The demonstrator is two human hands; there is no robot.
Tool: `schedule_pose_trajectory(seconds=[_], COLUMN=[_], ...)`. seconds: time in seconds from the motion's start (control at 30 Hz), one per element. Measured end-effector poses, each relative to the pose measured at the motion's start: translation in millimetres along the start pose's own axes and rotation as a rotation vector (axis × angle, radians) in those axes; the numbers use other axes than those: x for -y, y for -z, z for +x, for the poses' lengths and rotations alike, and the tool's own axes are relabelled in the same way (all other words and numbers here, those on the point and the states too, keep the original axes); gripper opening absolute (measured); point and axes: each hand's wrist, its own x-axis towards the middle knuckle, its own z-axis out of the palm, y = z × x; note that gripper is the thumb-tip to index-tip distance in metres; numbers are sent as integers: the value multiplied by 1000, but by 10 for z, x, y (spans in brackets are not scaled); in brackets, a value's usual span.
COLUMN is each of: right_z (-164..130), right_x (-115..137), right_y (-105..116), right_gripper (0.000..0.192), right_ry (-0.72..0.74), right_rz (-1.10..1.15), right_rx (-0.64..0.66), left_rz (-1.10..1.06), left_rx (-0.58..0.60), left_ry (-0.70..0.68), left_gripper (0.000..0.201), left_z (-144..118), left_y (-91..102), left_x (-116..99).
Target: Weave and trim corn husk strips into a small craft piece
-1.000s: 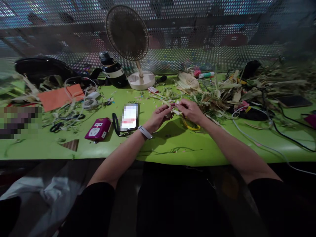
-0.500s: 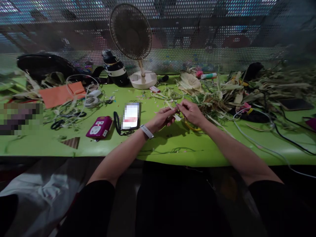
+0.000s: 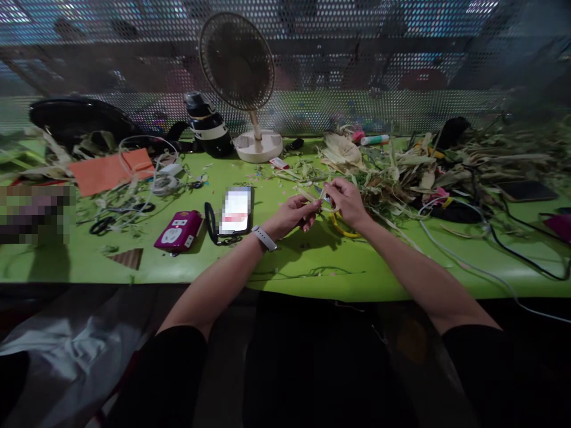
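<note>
My left hand [image 3: 292, 215], with a pale watch band on its wrist, pinches one part of a pale strip of corn husk [image 3: 329, 209]. On the other part of the strip, my right hand [image 3: 345, 201] is closed with thumb and finger together. The strip bends in a loop between the two hands, above the green tabletop [image 3: 307, 258]. Just below my right hand lies a yellow-handled tool [image 3: 345, 230], partly hidden by the hand. Behind and to the right spreads a heap of dry corn husks [image 3: 401, 169].
A lit phone [image 3: 236, 209], a magenta power socket [image 3: 179, 230] and scissors [image 3: 103, 224] lie to the left. Behind stand a fan [image 3: 256, 148] and a black bottle [image 3: 209, 131]. Cables [image 3: 464, 258] cross the right side.
The husk strip now bends in a loop between my fingers, where before it stuck out straighter. My right hand has shifted slightly; my left has hardly moved.
</note>
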Motion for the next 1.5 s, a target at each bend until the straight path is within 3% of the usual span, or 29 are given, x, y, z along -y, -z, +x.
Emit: schedule_pose_trajectory(seconds=[0.17,0.27,0.33,0.57,0.7,0.8,0.9,1.13,1.33,1.5], right_z=[-11,-38,-42,25,6,-33,-55,-52,-126,-197], right_x=[91,106,79,-23,37,60,31,-4,126,212], right_y=[102,89,65,117,135,95,41,-7,-18,-22], right_gripper=[58,59,57,51,34,26,22,24,11,17], right_ry=[-236,-193,-113,57,395,536,524,332,436,480], right_rz=[108,128,83,-145,-329,-361,-281,-42,-117,-166], right_rx=[209,362,395,331,61,87,146,161,268,279], left_rz=[-69,-118,-147,-154,105,227,248,215,258,260], left_rx=[-107,-139,-151,-198,-150,-79,-79,-77,43,64], left_ry=[-39,-60,-74,-135,-158,-182,-220,-250,-224,-176], left_gripper=[29,30,30,23,28,31,31,21,24,31], left_z=[18,27,30,56,71,67,58,68,30,3], left_y=[7,12,16,56,65,23,-31,-56,-41,-78], left_x=[-4,-3,-12,-25,36,74,78,77,126,128])
